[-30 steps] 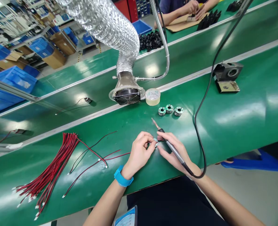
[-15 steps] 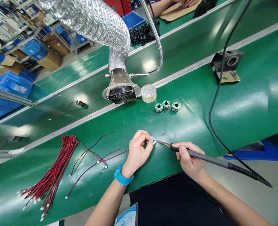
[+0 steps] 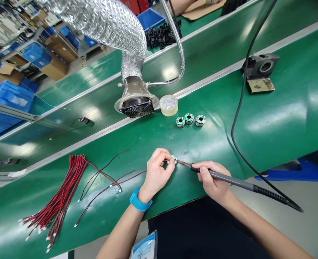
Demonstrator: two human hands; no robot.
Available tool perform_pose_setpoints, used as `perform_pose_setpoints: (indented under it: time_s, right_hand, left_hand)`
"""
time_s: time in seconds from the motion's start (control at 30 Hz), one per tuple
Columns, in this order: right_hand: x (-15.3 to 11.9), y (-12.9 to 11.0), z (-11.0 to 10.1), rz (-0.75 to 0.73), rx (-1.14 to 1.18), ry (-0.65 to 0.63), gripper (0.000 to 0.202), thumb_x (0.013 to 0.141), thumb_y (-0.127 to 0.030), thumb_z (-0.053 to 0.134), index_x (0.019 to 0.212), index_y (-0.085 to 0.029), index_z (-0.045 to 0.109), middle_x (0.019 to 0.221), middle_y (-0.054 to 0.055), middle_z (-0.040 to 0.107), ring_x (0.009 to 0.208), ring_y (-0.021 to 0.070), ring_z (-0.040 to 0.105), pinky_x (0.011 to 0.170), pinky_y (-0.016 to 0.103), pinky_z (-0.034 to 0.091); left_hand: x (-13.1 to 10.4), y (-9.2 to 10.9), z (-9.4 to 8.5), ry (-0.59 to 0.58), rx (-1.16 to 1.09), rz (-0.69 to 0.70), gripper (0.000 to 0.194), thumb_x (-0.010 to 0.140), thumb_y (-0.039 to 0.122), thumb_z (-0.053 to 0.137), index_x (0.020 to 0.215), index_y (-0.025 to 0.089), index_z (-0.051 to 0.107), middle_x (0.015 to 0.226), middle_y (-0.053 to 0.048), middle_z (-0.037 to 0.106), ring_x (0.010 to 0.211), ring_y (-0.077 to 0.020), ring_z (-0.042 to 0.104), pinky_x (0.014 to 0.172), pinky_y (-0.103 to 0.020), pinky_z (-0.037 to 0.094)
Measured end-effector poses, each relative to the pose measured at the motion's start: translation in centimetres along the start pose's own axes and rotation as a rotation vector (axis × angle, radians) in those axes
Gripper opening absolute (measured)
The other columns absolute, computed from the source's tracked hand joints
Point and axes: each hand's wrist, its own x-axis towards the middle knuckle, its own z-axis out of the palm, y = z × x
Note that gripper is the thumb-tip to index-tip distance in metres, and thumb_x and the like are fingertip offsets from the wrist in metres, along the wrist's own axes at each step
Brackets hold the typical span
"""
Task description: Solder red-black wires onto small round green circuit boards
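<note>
My left hand (image 3: 157,173), with a blue band at the wrist, pinches a thin red wire (image 3: 137,175) at a small round circuit-board part (image 3: 175,158). Its fingers cover part of that board. In my right hand (image 3: 215,181) is a grey-handled soldering iron (image 3: 236,182), held like a pen. The iron's tip meets the right side of the board. Behind my hands stand three ring-shaped parts (image 3: 200,120) with green and white tops. To the left lies a bundle of red and black wires (image 3: 59,196) with white connectors, and a few loose wires beside it.
A fume duct with a fan (image 3: 138,106) hangs above the bench, beside a tape roll (image 3: 169,105). The iron's black cord (image 3: 235,138) loops past a metal stand (image 3: 261,72) at the right. Another person's arm shows across the line.
The soldering iron's tip has moved left, from just beside the round board onto it. My left hand keeps its pinch. The whole view has shifted slightly.
</note>
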Motion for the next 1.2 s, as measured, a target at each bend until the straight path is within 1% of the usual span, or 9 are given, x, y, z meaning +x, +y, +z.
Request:
perform_pose_setpoints:
  time_s: [0.17,0.37,0.5,0.6,0.7,0.93,1.03,1.2]
  right_hand:
    - [-0.9,0.6,0.1,0.101,0.024,0.068,0.021,0.102,-0.022,0.058,0.095,-0.024,0.077,0.071,-0.002,0.074,0.052,0.0124,0.067,0.049,0.024,0.05]
    - [-1.3,0.8,0.1,0.157,0.05,0.069,0.023,0.103,-0.025,0.058,0.096,-0.023,0.079,0.065,-0.001,0.071,0.051,0.0144,0.066,0.047,0.026,0.049]
    - [-1.0,0.5,0.1,0.158,0.055,0.072,0.023,0.103,-0.025,0.057,0.095,-0.022,0.078,0.065,-0.001,0.071,0.047,0.0133,0.063,0.045,0.026,0.049]
    - [-0.7,0.4,0.1,0.15,0.092,0.061,0.022,0.103,-0.022,0.056,0.097,-0.023,0.078,0.06,-0.004,0.067,0.045,0.0113,0.061,0.047,0.025,0.049]
    - [-0.5,0.3,0.2,0.148,0.102,0.041,0.021,0.103,-0.019,0.057,0.1,-0.023,0.077,0.058,-0.006,0.064,0.047,0.0105,0.062,0.048,0.023,0.049]
    - [-0.1,0.1,0.3,0.134,0.076,0.009,0.02,0.102,-0.02,0.058,0.098,-0.023,0.077,0.061,-0.005,0.067,0.05,0.0112,0.065,0.049,0.023,0.049]
    - [-0.1,0.0,0.3,0.142,0.071,0.011,0.02,0.102,-0.021,0.058,0.096,-0.022,0.077,0.061,-0.004,0.067,0.049,0.012,0.065,0.048,0.024,0.049]
    - [-0.6,0.1,0.1,0.158,0.079,0.039,0.021,0.103,-0.021,0.057,0.097,-0.023,0.077,0.058,-0.005,0.064,0.047,0.0117,0.062,0.049,0.025,0.049]
  left_hand:
    - [-0.2,-0.1,0.1,-0.002,0.016,0.002,0.015,0.093,0.014,0.067,0.079,0.018,0.063,0.093,-0.003,0.063,0.074,-0.0108,0.057,0.059,-0.023,0.04]
    - [-0.2,-0.2,0.0,-0.002,0.018,-0.004,0.014,0.092,0.014,0.068,0.079,0.019,0.063,0.094,-0.003,0.064,0.074,-0.0106,0.057,0.059,-0.022,0.041]
    - [-0.2,-0.1,0.0,0.006,0.025,-0.004,0.015,0.092,0.016,0.068,0.078,0.019,0.063,0.093,-0.004,0.064,0.074,-0.0112,0.058,0.058,-0.023,0.041]
    - [-0.3,-0.1,0.2,0.02,0.018,-0.009,0.016,0.093,0.015,0.067,0.078,0.019,0.063,0.092,-0.003,0.064,0.073,-0.0107,0.057,0.058,-0.022,0.041]
    - [-0.4,0.0,0.3,0.033,0.012,-0.019,0.016,0.093,0.016,0.067,0.078,0.018,0.063,0.092,-0.004,0.064,0.073,-0.0107,0.057,0.057,-0.022,0.04]
    - [-0.5,0.2,0.6,0.051,0.047,0.008,0.016,0.093,0.014,0.067,0.078,0.019,0.063,0.091,-0.003,0.064,0.08,-0.0127,0.06,0.062,-0.024,0.043]
    - [-0.6,0.2,0.7,0.061,0.083,0.021,0.016,0.093,0.014,0.067,0.079,0.019,0.062,0.092,-0.003,0.064,0.082,-0.0135,0.061,0.064,-0.024,0.044]
    - [-0.7,0.1,0.8,0.066,0.096,0.025,0.015,0.094,0.014,0.066,0.08,0.02,0.061,0.091,-0.003,0.064,0.082,-0.014,0.062,0.065,-0.025,0.045]
